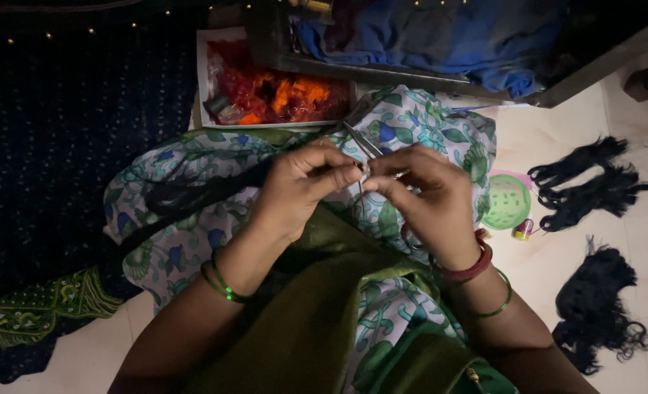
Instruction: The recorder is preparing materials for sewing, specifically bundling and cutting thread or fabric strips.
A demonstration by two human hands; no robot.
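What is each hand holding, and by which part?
Left hand pinches a black hair strand at its end. Right hand grips something small there; what it is cannot be told.

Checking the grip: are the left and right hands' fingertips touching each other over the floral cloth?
Touching. The head view shows the left hand and right hand meeting fingertip to fingertip, pinching something small.

- A home, with work done seated on a pale tiled floor [557, 277].
- Household clutter lies about: crumpled blue cloth [440, 36] on a low dark frame, a dark beaded fabric [68, 124] at the left edge.
- An open white box [203, 73] of red and orange material, and loose black hair bundles [594, 182] on the tiles, suggest home handicraft.
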